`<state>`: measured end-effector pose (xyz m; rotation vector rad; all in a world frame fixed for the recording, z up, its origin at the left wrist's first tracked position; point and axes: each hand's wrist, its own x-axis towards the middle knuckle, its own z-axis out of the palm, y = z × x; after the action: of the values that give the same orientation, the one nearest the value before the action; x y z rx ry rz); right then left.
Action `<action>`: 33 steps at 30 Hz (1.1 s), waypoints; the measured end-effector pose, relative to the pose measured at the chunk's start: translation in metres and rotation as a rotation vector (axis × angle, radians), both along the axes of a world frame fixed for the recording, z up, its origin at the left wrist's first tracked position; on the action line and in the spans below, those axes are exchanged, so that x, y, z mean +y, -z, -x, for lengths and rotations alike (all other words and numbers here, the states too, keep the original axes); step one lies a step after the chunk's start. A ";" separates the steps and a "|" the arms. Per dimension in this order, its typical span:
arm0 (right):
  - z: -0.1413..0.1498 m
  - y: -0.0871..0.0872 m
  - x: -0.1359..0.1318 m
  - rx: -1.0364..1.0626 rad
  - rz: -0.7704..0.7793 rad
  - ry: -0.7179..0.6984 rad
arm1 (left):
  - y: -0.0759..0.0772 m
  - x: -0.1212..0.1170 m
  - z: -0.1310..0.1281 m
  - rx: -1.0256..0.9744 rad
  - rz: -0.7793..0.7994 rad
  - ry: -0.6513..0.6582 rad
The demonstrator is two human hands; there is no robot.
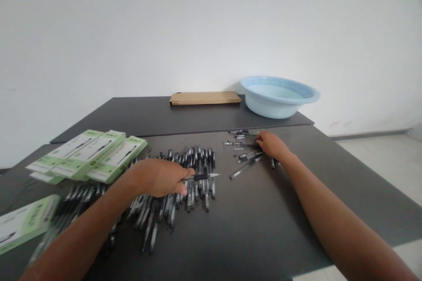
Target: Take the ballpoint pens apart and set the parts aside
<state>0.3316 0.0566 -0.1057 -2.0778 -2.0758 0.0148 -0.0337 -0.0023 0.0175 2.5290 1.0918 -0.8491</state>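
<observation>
My left hand (pixel 157 178) pinches an uncapped pen (pixel 200 177) between thumb and fingers, its pale tip pointing right. The hand is above a broad heap of capped pens (pixel 189 197) with black grips and clear barrels. On the right side of the table, my right hand (pixel 272 144) reaches into a smaller scatter of pens (pixel 245 167). Its fingertips are pressed together at the edge of that scatter; whatever lies between them is hidden. More pens (pixel 77 197) lie in a row under my left forearm.
Green-and-white pen boxes (pixel 115 160) overlap at the left, and another box (pixel 31 219) lies nearer to me. Behind, against the wall, are a flat brown cardboard piece (pixel 206 98) and a light blue basin (pixel 277 107). A seam crosses the dark table (pixel 250 228).
</observation>
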 end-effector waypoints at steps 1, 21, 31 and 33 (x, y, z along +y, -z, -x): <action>0.002 -0.003 -0.001 0.003 -0.035 0.018 | 0.000 0.000 0.000 -0.003 -0.005 0.003; 0.108 -0.047 -0.085 1.206 -0.069 -0.515 | -0.001 0.003 -0.003 0.011 -0.009 -0.005; 0.124 -0.048 -0.102 1.093 0.114 -0.685 | 0.003 0.008 -0.005 -0.047 0.055 0.021; 0.126 -0.047 -0.103 1.065 0.114 -0.695 | 0.003 0.009 -0.006 -0.037 0.073 0.014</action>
<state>0.2061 -0.0460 -0.0582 -0.8633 -1.8834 1.0774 -0.0274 0.0062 0.0141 2.4845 1.0146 -0.8269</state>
